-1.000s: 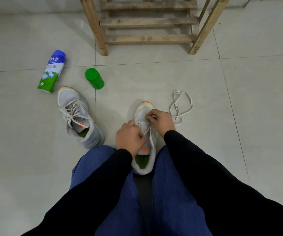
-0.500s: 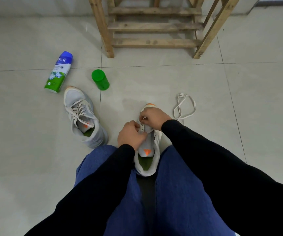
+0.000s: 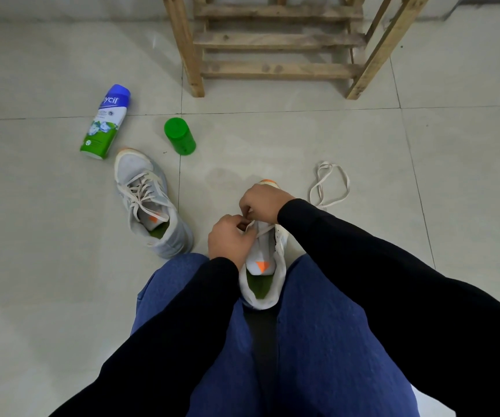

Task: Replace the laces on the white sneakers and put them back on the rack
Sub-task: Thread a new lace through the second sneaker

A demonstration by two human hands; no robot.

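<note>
Grey-white glazed tiles make up the floor (image 3: 47, 266), with dark seams crossing it. Unpainted slatted wooden rack (image 3: 276, 69) stands at the floor's far edge, by the wall, with no shoes on the slats in view. The person's blue trousers and black sleeves fill the near edge.

White sneaker (image 3: 268, 245), a mesh low-top with an orange toe tip, an orange triangle on the tongue and a green insole, stands upright on the floor between the knees, toe toward the rack. Its tongue is exposed and most eyelets are unlaced.

Second sneaker (image 3: 149, 203), the same make but greyer, sits to the left, well apart, fully laced, toe toward the far left.

Spray can (image 3: 104, 123), blue-capped, white and green, lies on its side just beyond that toe. Loose off-white lace loop (image 3: 330, 185) lies on the floor just right of the white sneaker. Green plastic cylinder cap (image 3: 180, 140) lies between the can and the rack's left leg.

Right hand (image 3: 262, 203), fingers curled, covers the forepart and pinches the off-white lace (image 3: 262, 231). Left hand (image 3: 230, 240), fingers curled, pinches the same lace at the left eyelet row. The hands hide the lowest eyelets.
</note>
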